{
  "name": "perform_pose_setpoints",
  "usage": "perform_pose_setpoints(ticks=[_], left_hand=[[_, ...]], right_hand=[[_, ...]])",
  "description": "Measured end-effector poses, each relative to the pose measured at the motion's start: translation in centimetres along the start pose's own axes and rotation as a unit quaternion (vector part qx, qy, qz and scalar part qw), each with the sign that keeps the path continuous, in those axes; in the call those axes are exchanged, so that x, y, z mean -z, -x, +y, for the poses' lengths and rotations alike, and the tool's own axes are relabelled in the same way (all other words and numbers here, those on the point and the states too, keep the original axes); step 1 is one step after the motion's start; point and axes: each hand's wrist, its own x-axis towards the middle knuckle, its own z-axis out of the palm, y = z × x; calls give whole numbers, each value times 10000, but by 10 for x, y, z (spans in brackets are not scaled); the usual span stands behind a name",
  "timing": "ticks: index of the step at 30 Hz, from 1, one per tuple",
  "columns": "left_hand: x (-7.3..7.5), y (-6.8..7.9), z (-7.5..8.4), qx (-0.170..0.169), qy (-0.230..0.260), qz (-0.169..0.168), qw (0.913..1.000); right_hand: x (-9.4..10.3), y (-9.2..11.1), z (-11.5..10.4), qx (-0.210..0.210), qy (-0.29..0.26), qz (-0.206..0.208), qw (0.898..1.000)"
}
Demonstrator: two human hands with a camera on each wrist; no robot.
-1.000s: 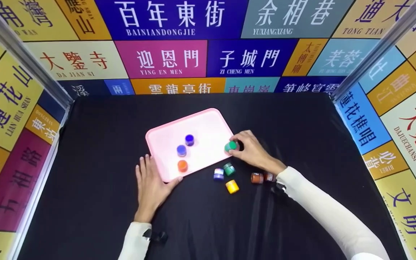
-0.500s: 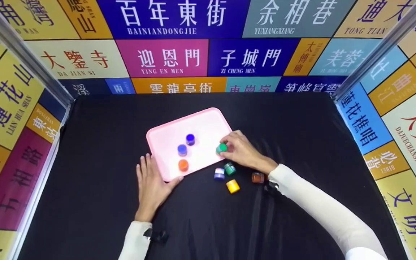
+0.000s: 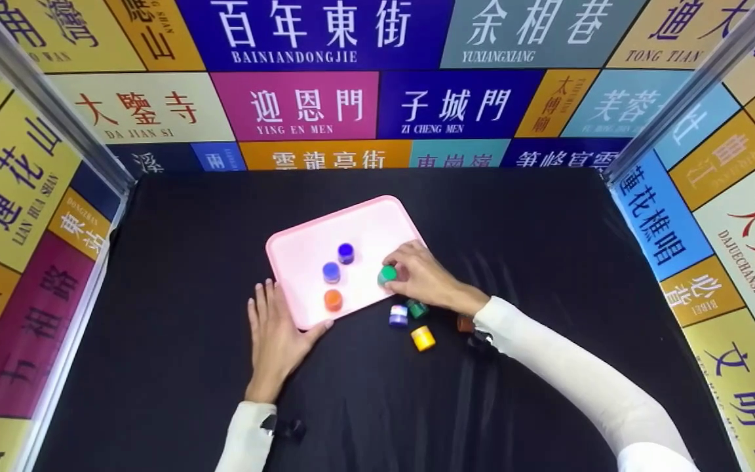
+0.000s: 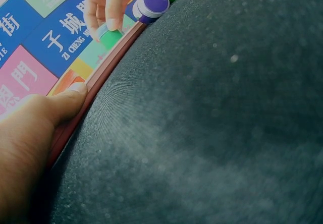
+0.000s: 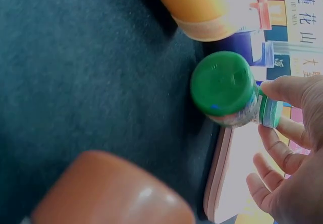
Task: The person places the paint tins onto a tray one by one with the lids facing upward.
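My right hand [image 3: 425, 276] pinches a green-capped paint jar [image 3: 387, 275] between thumb and fingers, over the right part of the pink tray [image 3: 371, 226]; whether the jar touches the tray, I cannot tell. Across the tray's near left corner lies my left hand [image 3: 277, 341], fingers straight along the side and thumb [image 4: 70, 100] against the near rim. Inside the tray stand a dark blue paint jar [image 3: 346, 253], a violet-blue paint jar [image 3: 331, 272] and an orange paint jar [image 3: 333, 300].
Outside the near rim, on the black cloth [image 3: 364, 406], are a purple-and-white jar [image 3: 398, 316], a second green jar [image 5: 222, 85], a yellow jar [image 3: 423, 338] and a brown jar [image 5: 116, 193]. Lettered panels [image 3: 299, 105] wall the back and sides.
My right hand has carried the green paint jar leftward from the tray's right edge, further in over the tray. Its arm now partly covers the brown jar. My left hand keeps its place.
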Motion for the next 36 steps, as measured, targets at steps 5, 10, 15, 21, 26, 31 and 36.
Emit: perform_pose_setpoints(ticks=[5, 10, 15, 21, 26, 31, 36], left_hand=[[-1, -1, 0, 15, 5, -5, 10000], [-1, -1, 0, -16, 8, 27, 10000], [-1, -1, 0, 9, -25, -40, 10000], [-1, -1, -1, 33, -62, -70, 10000], [-1, -1, -1, 26, -46, -38, 10000], [-2, -1, -1, 28, -65, -64, 10000], [-1, -1, -1, 54, -80, -98, 9999]], right_hand=[[-5, -4, -4, 58, 63, -97, 9999], [-11, -7, -10, 148, -2, -200, 9997], [-17, -9, -16, 317, 60, -291, 9991], [-24, -13, -21, 531, 157, -400, 9977], [-29, -14, -25, 626, 186, -426, 9970], [-30, -14, -26, 631, 193, -447, 9968], [-28, -12, -27, 597, 180, -368, 9974]])
